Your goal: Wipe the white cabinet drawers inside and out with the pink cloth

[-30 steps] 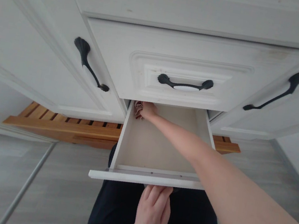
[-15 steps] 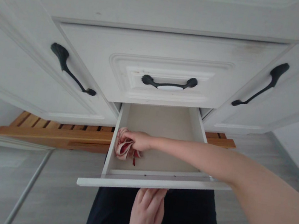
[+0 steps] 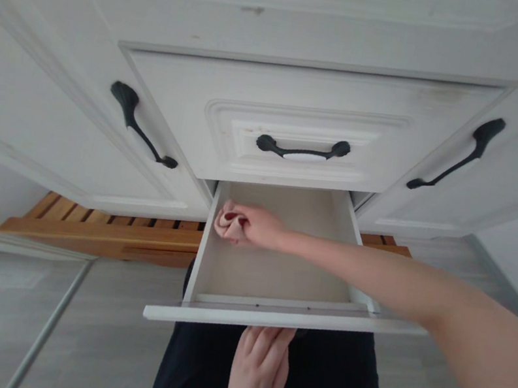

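Observation:
A white drawer (image 3: 275,276) is pulled out over my lap, with a pale bare bottom. Inside it, my right hand (image 3: 261,226) is closed on a crumpled pink cloth (image 3: 231,224), which presses against the left side wall toward the back. At the outside of the drawer front, my left hand (image 3: 258,366) curls its fingers up under the front panel (image 3: 218,318). Those fingertips are hidden behind the panel, where a dark bit, likely of the handle, shows beside them.
Above is a closed drawer with a black handle (image 3: 302,149). Cabinet doors flank it, with black handles at left (image 3: 144,126) and right (image 3: 459,154). A slatted wooden board (image 3: 103,235) lies low behind the open drawer. The grey floor (image 3: 119,316) spreads around my legs.
My right hand has moved the cloth along the left wall from nearer the front toward the back. The left hand stays at the drawer front. The view has shifted slightly.

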Demonstrator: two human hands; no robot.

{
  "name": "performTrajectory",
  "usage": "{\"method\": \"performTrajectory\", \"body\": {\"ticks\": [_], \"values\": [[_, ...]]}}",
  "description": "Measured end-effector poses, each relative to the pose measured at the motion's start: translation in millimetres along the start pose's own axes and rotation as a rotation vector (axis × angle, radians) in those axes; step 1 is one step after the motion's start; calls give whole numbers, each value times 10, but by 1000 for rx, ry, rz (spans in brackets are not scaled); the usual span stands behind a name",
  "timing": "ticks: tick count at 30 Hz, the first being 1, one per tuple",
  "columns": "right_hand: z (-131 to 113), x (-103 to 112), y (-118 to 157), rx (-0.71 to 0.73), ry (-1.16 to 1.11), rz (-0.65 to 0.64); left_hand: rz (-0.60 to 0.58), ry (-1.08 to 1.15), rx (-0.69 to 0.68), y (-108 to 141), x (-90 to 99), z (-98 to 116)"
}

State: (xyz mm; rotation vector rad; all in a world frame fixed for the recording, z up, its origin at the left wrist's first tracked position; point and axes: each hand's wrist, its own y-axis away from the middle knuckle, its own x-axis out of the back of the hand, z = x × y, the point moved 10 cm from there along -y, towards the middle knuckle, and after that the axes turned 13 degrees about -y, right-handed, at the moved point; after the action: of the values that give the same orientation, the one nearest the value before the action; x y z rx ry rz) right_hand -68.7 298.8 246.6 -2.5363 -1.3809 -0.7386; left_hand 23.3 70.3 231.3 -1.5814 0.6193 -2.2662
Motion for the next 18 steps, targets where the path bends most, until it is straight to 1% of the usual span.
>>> {"method": "performTrajectory", "body": {"ticks": [1, 3, 5, 9, 11, 13, 16, 18], "values": [[27, 162, -67, -8, 56, 69, 4, 9, 5, 3, 2, -6], [103, 378, -227, -4, 163, 135, 5, 17, 12, 9, 2, -16], [258, 445, -404, -16, 269, 117, 4, 10, 11, 12, 7, -17], [683, 364, -675, -104, 400, -3, 2, 4, 5, 14, 15, -17], [765, 313, -752, -89, 409, -40, 0, 19, 0, 14, 11, -14], [753, 231, -770, -37, 409, -100, 2, 33, -5, 12, 8, -9], [678, 66, -620, 37, 434, -176, 12, 37, -7, -6, 25, -7], [638, -82, -381, 62, 456, -208, 8, 34, -12, -24, 33, -6]]}}
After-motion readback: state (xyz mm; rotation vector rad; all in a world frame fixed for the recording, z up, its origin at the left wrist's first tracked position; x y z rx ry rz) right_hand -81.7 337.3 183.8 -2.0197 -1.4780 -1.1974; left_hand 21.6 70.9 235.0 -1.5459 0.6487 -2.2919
